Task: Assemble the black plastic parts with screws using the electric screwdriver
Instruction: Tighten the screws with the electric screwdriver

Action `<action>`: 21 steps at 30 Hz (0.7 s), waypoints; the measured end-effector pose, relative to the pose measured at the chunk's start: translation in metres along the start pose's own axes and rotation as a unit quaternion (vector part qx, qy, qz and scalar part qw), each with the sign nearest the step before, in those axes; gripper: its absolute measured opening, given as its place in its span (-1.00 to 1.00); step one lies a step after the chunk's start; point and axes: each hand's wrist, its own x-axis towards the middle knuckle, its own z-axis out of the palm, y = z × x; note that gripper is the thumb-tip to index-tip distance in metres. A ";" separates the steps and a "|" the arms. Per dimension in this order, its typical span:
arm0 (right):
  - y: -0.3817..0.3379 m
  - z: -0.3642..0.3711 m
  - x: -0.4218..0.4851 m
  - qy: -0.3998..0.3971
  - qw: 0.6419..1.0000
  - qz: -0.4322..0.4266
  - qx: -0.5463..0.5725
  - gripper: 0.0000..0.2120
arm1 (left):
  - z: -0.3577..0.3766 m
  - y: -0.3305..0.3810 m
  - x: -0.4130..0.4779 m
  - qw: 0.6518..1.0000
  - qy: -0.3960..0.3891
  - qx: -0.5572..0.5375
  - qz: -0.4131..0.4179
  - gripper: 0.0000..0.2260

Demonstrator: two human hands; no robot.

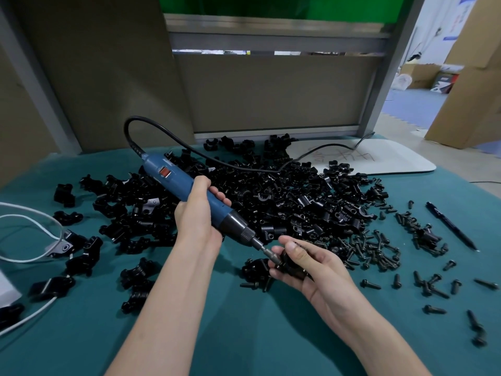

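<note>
Right hand (311,270) round half-hidden black part (290,264), left hand (198,215) on electric screwdriver (177,179)

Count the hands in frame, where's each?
2. Left hand centre frame, gripping the blue screwdriver. Right hand just right of it, holding a black part at the screwdriver's tip. None hidden.

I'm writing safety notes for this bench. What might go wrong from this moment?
The bit meets the black plastic part right beside the thumb of the right hand; a slip might jab it. The electric screwdriver, gripped by the left hand, trails a cord across the pile of parts, so a tug could scatter pieces.
</note>
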 end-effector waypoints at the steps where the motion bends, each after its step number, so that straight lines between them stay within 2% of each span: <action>1: 0.000 0.000 0.000 0.001 1.000 0.000 -0.002 -0.72 | 0.000 0.000 0.000 1.000 0.001 0.001 0.000 -0.87; 8: 0.002 0.000 0.001 0.011 1.000 -0.006 -0.003 -0.67 | 0.000 -0.002 0.000 1.000 0.002 0.011 0.008 -0.87; 13: 0.002 0.000 -0.001 0.015 1.000 -0.021 -0.017 -0.70 | -0.001 -0.003 0.001 1.000 0.012 0.019 0.010 -0.87; 21: 0.003 0.003 -0.001 0.039 0.999 -0.027 -0.006 -0.67 | -0.001 -0.003 0.002 1.000 0.014 -0.008 -0.006 -0.87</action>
